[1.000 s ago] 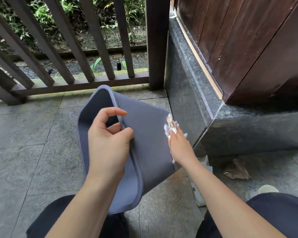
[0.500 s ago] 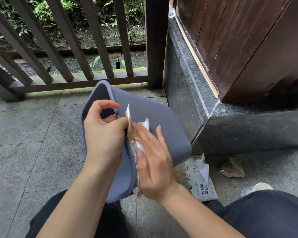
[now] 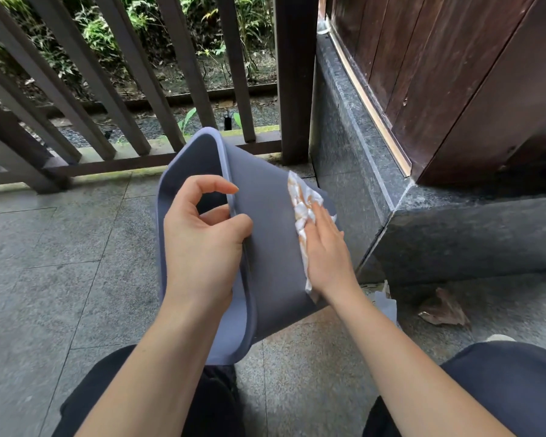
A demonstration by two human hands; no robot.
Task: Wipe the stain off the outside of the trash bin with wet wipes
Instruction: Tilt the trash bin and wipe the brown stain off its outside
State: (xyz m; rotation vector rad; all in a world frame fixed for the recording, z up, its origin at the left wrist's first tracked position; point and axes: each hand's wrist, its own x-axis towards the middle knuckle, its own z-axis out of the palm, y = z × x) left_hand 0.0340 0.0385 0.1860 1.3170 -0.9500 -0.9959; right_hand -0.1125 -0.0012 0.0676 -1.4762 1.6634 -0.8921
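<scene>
A blue-grey trash bin (image 3: 265, 216) lies tilted on its side over the tiled floor, its open mouth facing left. My left hand (image 3: 202, 241) grips the bin's rim, thumb on the outside and fingers curled inside. My right hand (image 3: 327, 247) presses flat, fingers straight, on a white wet wipe (image 3: 303, 212) with brown smears, against the bin's outer wall near its far right edge. No stain shows on the visible grey wall around the wipe.
A wet-wipe pack (image 3: 380, 298) lies on the floor behind my right wrist, mostly hidden. A crumpled brown scrap (image 3: 443, 310) lies further right. A dark stone step (image 3: 423, 228) and wooden door stand right; a wooden railing (image 3: 139, 89) runs behind. My knees frame the bottom.
My right hand has slid the wipe from beside the rim, near my left hand, across the bin's outer wall to the right. The left hand has kept its grip on the rim.
</scene>
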